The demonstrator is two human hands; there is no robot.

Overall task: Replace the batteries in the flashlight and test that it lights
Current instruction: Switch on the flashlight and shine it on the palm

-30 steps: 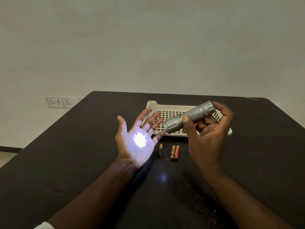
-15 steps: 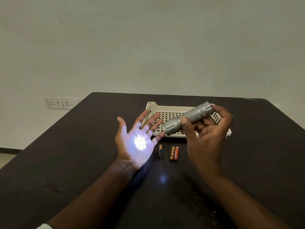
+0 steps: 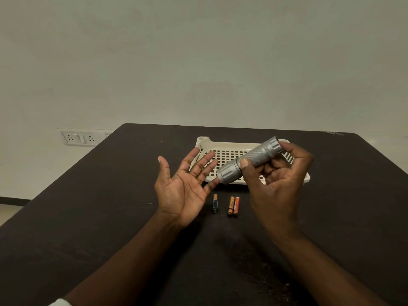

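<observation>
1. Right hand [image 3: 276, 184]: closed around the flashlight [image 3: 249, 161], thumb pressed on the knurled barrel just behind the head, fingers curled beneath, one fingertip reaching the tail cap at 2 o'clock.
2. Flashlight: silver metal cylinder held clear above the table, tilted, head toward 8 o'clock and tail toward 2 o'clock. No beam is visible at the head or on the palm facing it.
3. Handling, as judged: rigid, compact and moderately weighty for its size; the knurled mid-barrel offers the surest hold, whereas the smooth head and ribbed tail cap are better left free for twisting or pressing. The lens end is probably the fragile part.
4. Left hand [image 3: 185, 186]: open, palm up, holding nothing, fingers spread toward 1 o'clock; its fingertips lie just beside the flashlight head, apparently without touching.
5. Three AAA batteries [image 3: 230, 206]: lying on the dark table [image 3: 88, 217] at 6 o'clock of the flashlight, one apart at left, two touching side by side.
6. Perforated cream tray [image 3: 229, 154]: behind both hands, at 12 o'clock, nothing visible in it.
7. Wall sockets [image 3: 77, 138]: at 10 o'clock, beyond the table edge.
</observation>
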